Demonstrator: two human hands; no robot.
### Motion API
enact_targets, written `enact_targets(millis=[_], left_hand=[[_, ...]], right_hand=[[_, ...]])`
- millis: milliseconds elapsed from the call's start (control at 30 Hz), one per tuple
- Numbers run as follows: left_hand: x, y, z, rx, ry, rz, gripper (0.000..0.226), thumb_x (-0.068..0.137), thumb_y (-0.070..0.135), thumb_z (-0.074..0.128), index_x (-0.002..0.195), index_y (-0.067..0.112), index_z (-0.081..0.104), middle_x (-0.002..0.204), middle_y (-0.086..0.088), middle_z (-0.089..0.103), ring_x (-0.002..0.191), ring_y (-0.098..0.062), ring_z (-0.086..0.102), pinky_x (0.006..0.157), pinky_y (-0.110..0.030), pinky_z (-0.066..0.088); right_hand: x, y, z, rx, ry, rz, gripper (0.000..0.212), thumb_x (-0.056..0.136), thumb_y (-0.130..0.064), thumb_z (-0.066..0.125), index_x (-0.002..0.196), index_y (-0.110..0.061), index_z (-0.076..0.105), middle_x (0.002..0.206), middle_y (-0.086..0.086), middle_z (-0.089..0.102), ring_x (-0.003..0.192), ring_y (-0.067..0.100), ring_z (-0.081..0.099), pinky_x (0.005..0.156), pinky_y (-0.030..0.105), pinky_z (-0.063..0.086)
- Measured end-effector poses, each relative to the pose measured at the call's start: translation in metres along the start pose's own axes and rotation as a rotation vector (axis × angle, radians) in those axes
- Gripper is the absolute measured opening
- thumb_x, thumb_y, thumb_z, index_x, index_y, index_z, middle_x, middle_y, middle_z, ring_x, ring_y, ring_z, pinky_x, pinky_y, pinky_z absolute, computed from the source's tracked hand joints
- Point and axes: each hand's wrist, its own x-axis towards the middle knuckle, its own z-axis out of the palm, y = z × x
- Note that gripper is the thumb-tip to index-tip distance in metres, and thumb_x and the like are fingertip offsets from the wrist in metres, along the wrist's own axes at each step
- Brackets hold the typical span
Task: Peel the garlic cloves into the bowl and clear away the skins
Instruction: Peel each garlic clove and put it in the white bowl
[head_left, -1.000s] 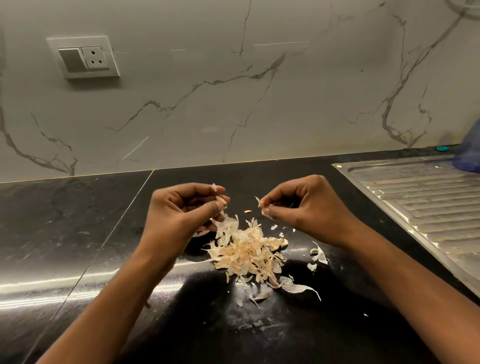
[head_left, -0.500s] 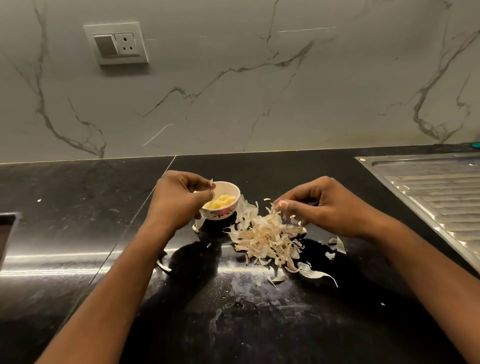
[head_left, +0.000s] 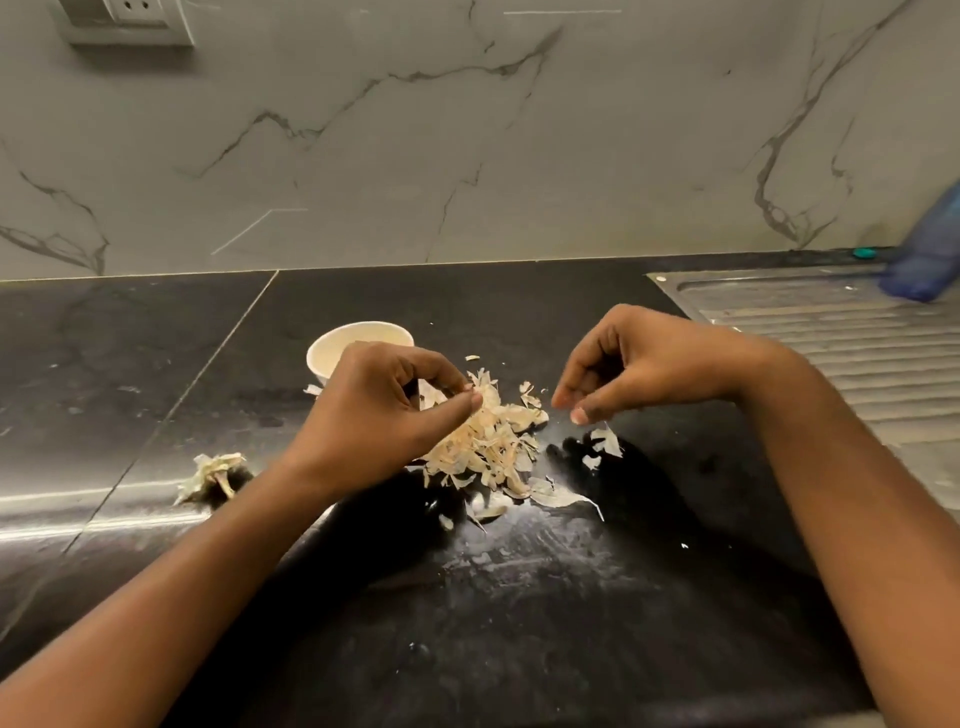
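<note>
A small white bowl (head_left: 347, 339) stands on the black counter (head_left: 519, 597), its near side hidden by my left hand (head_left: 379, 415). To the right of the bowl lies a pile of pale garlic skins (head_left: 488, 444). My left hand has its fingers curled, and thumb and fingertip pinch a skin at the pile's top left edge. My right hand (head_left: 644, 366) hovers at the pile's right edge with curled fingers; thumb and forefinger are close together and nothing shows between them. The inside of the bowl is out of sight.
A garlic stem remnant with skins (head_left: 214, 474) lies to the left of my left forearm. Loose skin flakes (head_left: 602, 444) are scattered right of the pile. A steel drainboard (head_left: 841, 343) fills the right side, with a blue object (head_left: 927, 249) at its back. The marble wall carries a socket (head_left: 127, 21).
My left hand has come away from the bowl to the top of the skin pile. My right hand has lifted slightly. The view has moved closer and tilted down.
</note>
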Motion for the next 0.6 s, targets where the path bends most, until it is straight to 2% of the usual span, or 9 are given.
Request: enact_targets(millis=[33, 100, 167, 267, 433, 500, 600], left_hand=[[-0.0003, -0.0005, 0.0005, 0.0, -0.012, -0.004, 0.005, 0.089, 0.022, 0.084, 0.087, 0.019, 0.081, 0.047, 0.016, 0.052, 0.039, -0.007, 0.035, 0.064, -0.05, 0.058], [-0.0001, -0.0001, -0.0004, -0.017, -0.024, 0.001, 0.002, 0.089, 0.017, 0.084, 0.09, 0.018, 0.082, 0.047, 0.017, 0.051, 0.04, -0.007, 0.035, 0.051, -0.031, 0.045], [-0.0001, 0.0012, -0.0009, -0.033, -0.029, 0.002, 0.002, 0.089, 0.017, 0.083, 0.091, 0.017, 0.082, 0.046, 0.014, 0.05, 0.039, -0.008, 0.035, 0.049, -0.02, 0.031], [-0.0017, 0.0015, 0.0008, -0.037, -0.047, 0.017, 0.002, 0.091, 0.018, 0.081, 0.093, 0.018, 0.081, 0.045, 0.013, 0.05, 0.038, -0.008, 0.033, 0.047, -0.021, 0.028], [-0.0014, 0.0017, 0.0022, -0.01, -0.059, 0.043, 0.01, 0.093, 0.014, 0.079, 0.103, 0.014, 0.082, 0.059, 0.033, 0.06, 0.04, -0.009, 0.036, 0.048, -0.015, 0.03], [-0.0011, 0.0016, 0.002, -0.002, -0.067, 0.047, 0.012, 0.093, 0.015, 0.079, 0.105, 0.014, 0.082, 0.061, 0.035, 0.061, 0.04, -0.009, 0.037, 0.048, -0.015, 0.03], [-0.0018, 0.0019, 0.0017, 0.015, -0.068, 0.042, 0.011, 0.093, 0.016, 0.079, 0.104, 0.015, 0.083, 0.061, 0.033, 0.061, 0.041, -0.01, 0.038, 0.05, -0.013, 0.03]], right_hand=[[-0.0016, 0.0021, -0.0019, -0.029, -0.033, 0.029, 0.018, 0.085, -0.018, 0.09, 0.101, -0.025, 0.084, 0.088, 0.003, 0.081, 0.085, 0.026, 0.077, 0.083, 0.059, 0.062], [-0.0028, 0.0037, -0.0024, -0.062, -0.083, 0.08, 0.019, 0.082, -0.021, 0.092, 0.099, -0.026, 0.085, 0.088, 0.0, 0.081, 0.086, 0.023, 0.077, 0.091, 0.059, 0.06], [-0.0021, 0.0039, -0.0006, -0.085, -0.126, 0.106, 0.019, 0.082, -0.022, 0.092, 0.098, -0.025, 0.085, 0.087, -0.001, 0.081, 0.087, 0.024, 0.077, 0.092, 0.058, 0.06], [-0.0009, 0.0061, -0.0006, -0.105, -0.135, 0.125, 0.016, 0.083, -0.019, 0.091, 0.097, -0.024, 0.085, 0.085, 0.001, 0.081, 0.085, 0.024, 0.078, 0.092, 0.057, 0.06], [-0.001, 0.0045, 0.0015, -0.089, -0.072, 0.072, 0.014, 0.087, -0.016, 0.087, 0.098, -0.025, 0.084, 0.085, 0.003, 0.08, 0.084, 0.023, 0.077, 0.089, 0.053, 0.061], [-0.0011, 0.003, 0.0008, -0.071, -0.003, 0.031, 0.015, 0.087, -0.019, 0.088, 0.099, -0.026, 0.084, 0.085, 0.002, 0.078, 0.083, 0.023, 0.075, 0.085, 0.048, 0.062], [-0.0036, 0.0044, -0.0038, -0.104, 0.003, 0.075, 0.015, 0.082, -0.027, 0.092, 0.094, -0.027, 0.084, 0.081, 0.0, 0.078, 0.079, 0.023, 0.075, 0.079, 0.053, 0.061]])
